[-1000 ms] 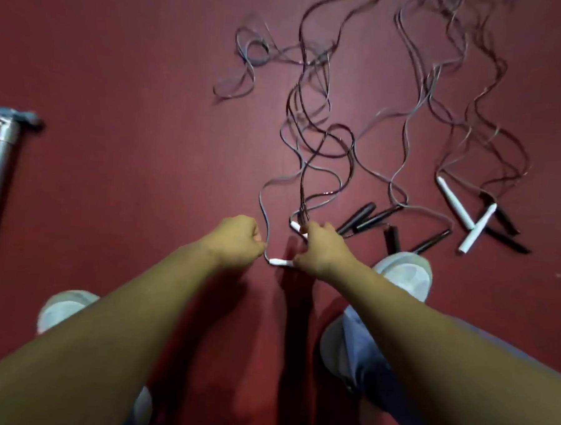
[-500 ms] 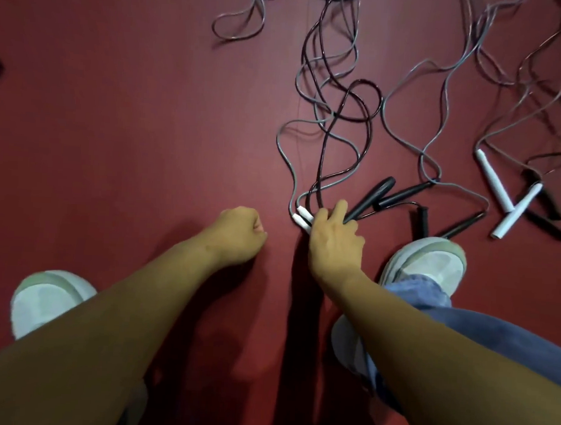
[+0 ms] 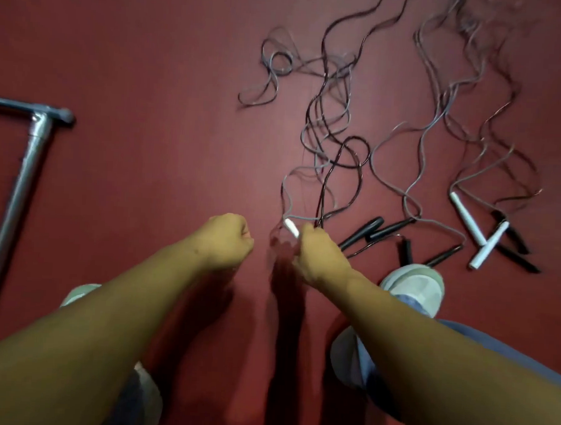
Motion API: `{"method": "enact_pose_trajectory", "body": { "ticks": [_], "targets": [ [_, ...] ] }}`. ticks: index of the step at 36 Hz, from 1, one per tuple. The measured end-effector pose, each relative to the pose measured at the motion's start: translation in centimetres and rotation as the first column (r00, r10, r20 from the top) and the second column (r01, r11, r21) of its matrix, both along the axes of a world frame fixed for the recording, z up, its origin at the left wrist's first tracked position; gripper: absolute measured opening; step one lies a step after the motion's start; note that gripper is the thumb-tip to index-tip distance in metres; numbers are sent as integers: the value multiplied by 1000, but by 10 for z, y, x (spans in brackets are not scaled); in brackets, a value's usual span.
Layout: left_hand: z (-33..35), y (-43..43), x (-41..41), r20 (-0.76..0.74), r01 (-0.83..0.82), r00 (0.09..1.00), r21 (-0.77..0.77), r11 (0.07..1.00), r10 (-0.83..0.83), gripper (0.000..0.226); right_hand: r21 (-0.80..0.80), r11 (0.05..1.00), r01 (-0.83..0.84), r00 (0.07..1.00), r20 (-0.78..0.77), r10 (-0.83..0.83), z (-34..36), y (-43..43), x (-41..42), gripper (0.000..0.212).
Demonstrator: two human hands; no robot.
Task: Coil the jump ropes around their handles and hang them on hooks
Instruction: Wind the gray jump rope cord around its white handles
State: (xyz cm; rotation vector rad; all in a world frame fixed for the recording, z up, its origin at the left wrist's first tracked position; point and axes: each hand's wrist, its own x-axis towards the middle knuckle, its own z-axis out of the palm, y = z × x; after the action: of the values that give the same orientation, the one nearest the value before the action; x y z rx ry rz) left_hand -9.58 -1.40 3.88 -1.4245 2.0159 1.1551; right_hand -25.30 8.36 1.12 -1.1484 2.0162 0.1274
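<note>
**On the red floor, a hand has one white handle**

On the red floor [image 3: 150,75], the right hand [image 3: 319,256] curls tight round a white handle [image 3: 291,227]. The tip of the handle pokes out past the fingers. A grey rope [image 3: 285,193] runs away from it into the tangle of ropes [image 3: 334,143] lying beyond it.

The left hand [image 3: 229,242] is a closed fist just left of the white handle, not touching it.

Black handles [image 3: 375,228] lie just right of the white handle. Two more white handles [image 3: 476,232] lie crossed further right. A grey metal pipe [image 3: 32,141] stands far to the left, with a wide stretch of bare floor between the two.
</note>
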Motion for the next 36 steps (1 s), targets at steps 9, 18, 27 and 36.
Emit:
{"method": "enact_pose_trajectory", "body": {
  "ticks": [9,18,27,36],
  "targets": [
    [189,-12,25,-352,-91,936,-191,977,18,83,-2,993,115,807,583,-92,219,-64,24,18],
    [338,17,90,-740,-428,621,-46,902,257,31,-66,997,41,514,857,35,377,-28,49,16],
    [342,45,119,-777,-453,524,93,887,349,6,-91,995,28,513,856,64,386,0,84,13],
    [324,12,120,-579,-372,796,-237,897,177,30,-191,979,-66,789,591,169,364,-8,80,32]
  ]
}}
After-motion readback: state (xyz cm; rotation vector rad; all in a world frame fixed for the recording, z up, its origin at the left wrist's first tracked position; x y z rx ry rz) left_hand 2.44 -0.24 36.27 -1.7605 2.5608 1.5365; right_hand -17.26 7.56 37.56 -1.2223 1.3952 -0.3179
